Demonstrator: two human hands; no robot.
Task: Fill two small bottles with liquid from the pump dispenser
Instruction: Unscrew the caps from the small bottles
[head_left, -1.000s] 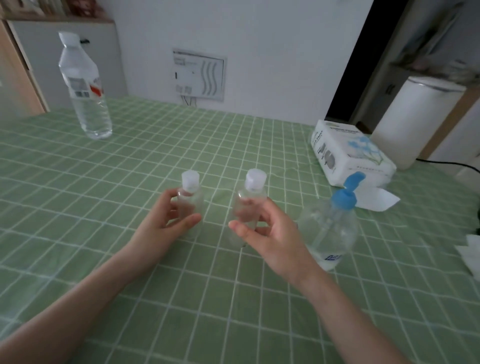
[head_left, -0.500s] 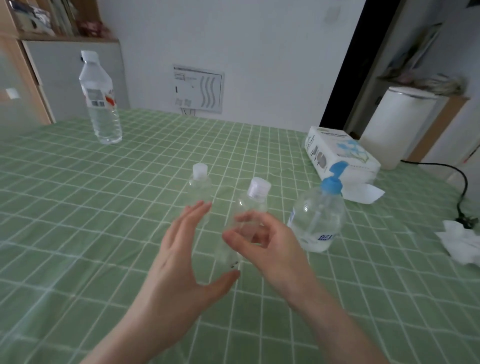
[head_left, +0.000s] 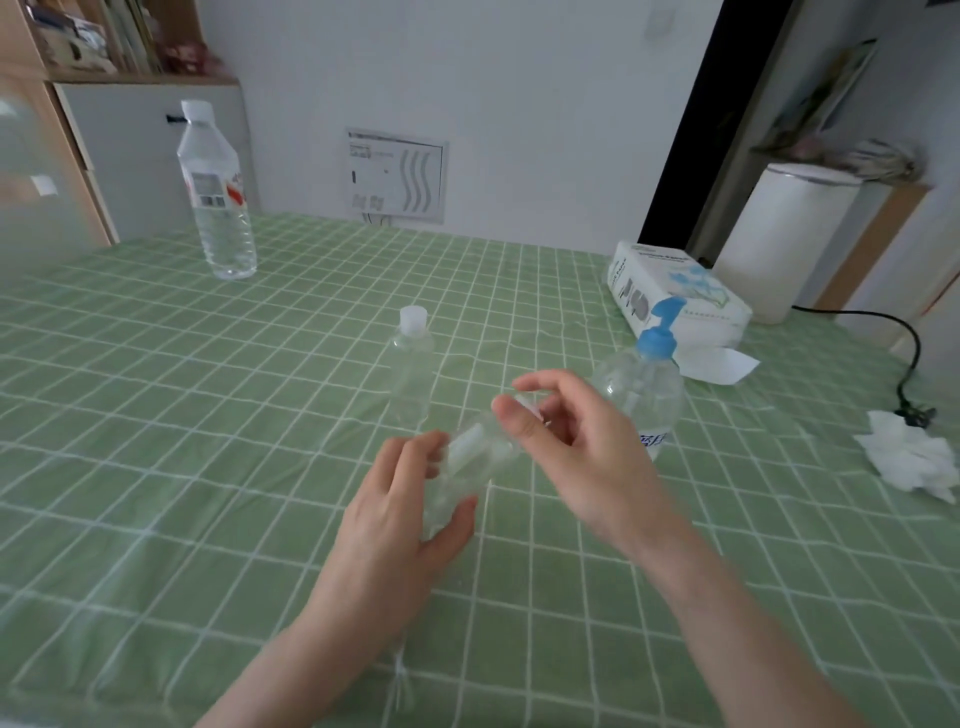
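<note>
- Small bottles, two: standing bottle (head_left: 413, 374) upright on the worktop (head_left: 208, 415); held bottle (head_left: 470, 462) tilted above it.
- Left hand (head_left: 400, 514) grips its body; right hand (head_left: 587, 457) pinches its top end.
- Pump dispenser (head_left: 644, 400), one, near the right hand.

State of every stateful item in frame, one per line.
held small bottle: off the table, tilted, cap end hidden by fingers.
standing small bottle: upright on table, capped.
pump dispenser: upright, pump fitted.
water bottle: upright, capped.
left hand: grips held small bottle.
right hand: pinches its top.
</note>
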